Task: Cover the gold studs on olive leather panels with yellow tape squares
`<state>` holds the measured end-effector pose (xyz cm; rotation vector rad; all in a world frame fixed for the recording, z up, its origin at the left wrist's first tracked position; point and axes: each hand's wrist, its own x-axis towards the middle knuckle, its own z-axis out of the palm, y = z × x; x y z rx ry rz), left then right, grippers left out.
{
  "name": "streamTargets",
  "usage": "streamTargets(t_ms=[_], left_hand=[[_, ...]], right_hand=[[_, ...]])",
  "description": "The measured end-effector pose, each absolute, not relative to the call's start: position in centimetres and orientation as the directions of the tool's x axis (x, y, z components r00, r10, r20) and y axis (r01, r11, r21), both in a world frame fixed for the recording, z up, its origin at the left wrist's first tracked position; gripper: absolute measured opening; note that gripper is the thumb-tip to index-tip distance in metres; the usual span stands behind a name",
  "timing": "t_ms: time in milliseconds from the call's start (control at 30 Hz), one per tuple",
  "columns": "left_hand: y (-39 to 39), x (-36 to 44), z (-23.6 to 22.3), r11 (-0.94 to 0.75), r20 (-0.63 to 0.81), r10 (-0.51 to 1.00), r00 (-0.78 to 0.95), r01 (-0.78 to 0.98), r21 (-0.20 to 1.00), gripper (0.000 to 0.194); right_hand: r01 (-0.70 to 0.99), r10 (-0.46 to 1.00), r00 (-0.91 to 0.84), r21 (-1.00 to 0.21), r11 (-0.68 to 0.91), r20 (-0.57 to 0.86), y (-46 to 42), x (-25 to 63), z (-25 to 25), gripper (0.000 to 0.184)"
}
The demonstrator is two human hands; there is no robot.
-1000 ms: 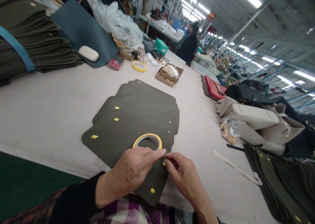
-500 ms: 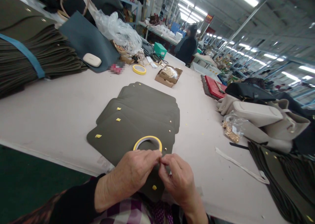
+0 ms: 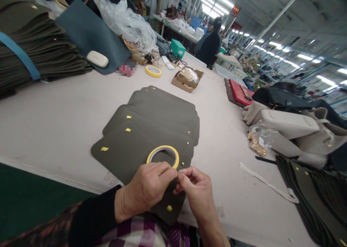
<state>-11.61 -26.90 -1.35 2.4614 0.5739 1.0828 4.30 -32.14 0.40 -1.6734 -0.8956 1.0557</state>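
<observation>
My left hand [image 3: 151, 183] is closed on a roll of yellow tape [image 3: 175, 156], which stands up above its fingers. My right hand [image 3: 197, 189] is pinched shut, its fingertips meeting those of my left hand just below the roll; whatever lies between them is hidden. Beneath both hands, overlapping olive-green panels [image 3: 141, 145] with rounded corners fan out across the table. Small yellow tape pieces [image 3: 104, 149] stick to their left side, and small gold studs [image 3: 183, 164] show along the right. Another tape piece [image 3: 169, 208] sits on the nearest panel, below my hands.
At left lies a thick strapped stack of olive panels [image 3: 46, 55]. Farther back are a second yellow tape roll [image 3: 153, 71] and a cardboard box [image 3: 182, 83] of gold hardware. Beige bags [image 3: 290, 124], a white strip [image 3: 267, 180] and more panels [image 3: 311, 189] occupy the right. A person [image 3: 208, 44] is in the background.
The fingers of my right hand have shifted and curled at the meeting point, and my left wrist has moved slightly right. The tape roll stays in my left hand. The view has tilted slightly.
</observation>
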Motion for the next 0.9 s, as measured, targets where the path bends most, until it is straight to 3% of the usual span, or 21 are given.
streamTargets(t_ms=[133, 267, 433, 533, 667, 767, 900], left_hand=[[-27.3, -12.1, -0.9, -0.845, 0.608, 0.505, 0.613, 0.209, 0.492, 0.019], [-26.6, -12.2, -1.9, -0.842, 0.468, 0.534, 0.704, 0.394, 0.368, 0.016], [-26.1, -12.0, -3.0, -0.837, 0.343, 0.542, 0.767, 0.456, 0.301, 0.008], [-26.2, -11.9, -3.0, -0.834, 0.343, 0.546, 0.764, 0.454, 0.314, 0.008], [-26.0, -12.0, -2.9, -0.829, 0.342, 0.549, 0.763, 0.447, 0.336, 0.010], [-26.0, -12.1, -2.9, -0.832, 0.351, 0.544, 0.762, 0.437, 0.342, 0.011], [-26.0, -12.1, -2.9, -0.832, 0.345, 0.544, 0.765, 0.436, 0.344, 0.011]], right_hand=[[0.104, 0.849, 0.459, -0.933, -0.344, -0.262, -31.2, 6.8, -0.5, 0.027], [0.107, 0.850, 0.355, -0.886, -0.451, -0.389, -30.7, 8.7, -0.8, 0.038], [0.273, 0.882, 0.285, -0.850, -0.450, -0.375, -30.5, 8.7, -1.0, 0.037], [0.462, 0.915, 0.256, -0.792, -0.399, -0.311, -30.5, 8.4, -1.0, 0.029], [0.732, 0.977, 0.196, -0.651, -0.201, -0.081, -30.3, 7.9, -0.8, 0.018], [0.810, 0.990, 0.140, -0.578, -0.101, 0.023, -30.0, 7.8, -0.9, 0.016], [0.832, 0.993, 0.120, -0.547, -0.094, 0.012, -29.9, 8.1, -0.9, 0.019]])
